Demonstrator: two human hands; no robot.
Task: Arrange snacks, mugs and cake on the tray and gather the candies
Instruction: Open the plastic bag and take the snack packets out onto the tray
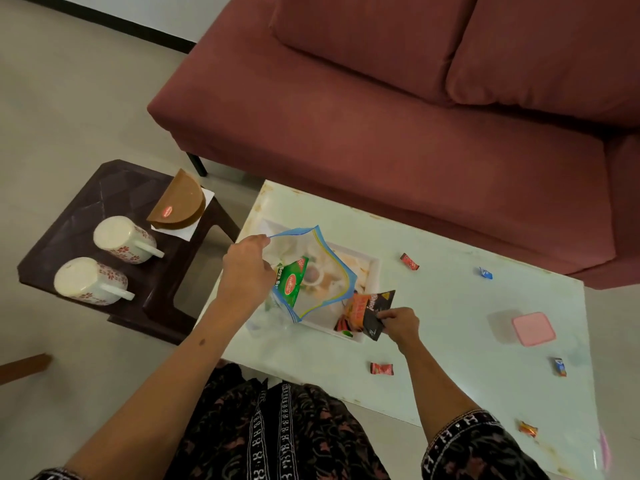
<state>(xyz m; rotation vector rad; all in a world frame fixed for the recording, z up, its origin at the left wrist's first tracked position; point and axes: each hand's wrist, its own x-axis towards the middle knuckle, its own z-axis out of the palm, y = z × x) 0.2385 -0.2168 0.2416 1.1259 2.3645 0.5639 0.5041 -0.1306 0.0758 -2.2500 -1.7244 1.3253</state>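
My left hand holds the rim of a clear zip bag open above the white tray; a green snack packet sits inside the bag. My right hand pinches a black snack packet at the tray's near corner, beside an orange packet. Two floral mugs lie on their sides on the dark side table, with a half-round packaged cake behind them. Wrapped candies lie scattered on the white table.
A small pink-lidded box stands on the white table to the right. A maroon sofa runs along the table's far side. The dark side table stands to the left, with a gap of floor between it and the white table.
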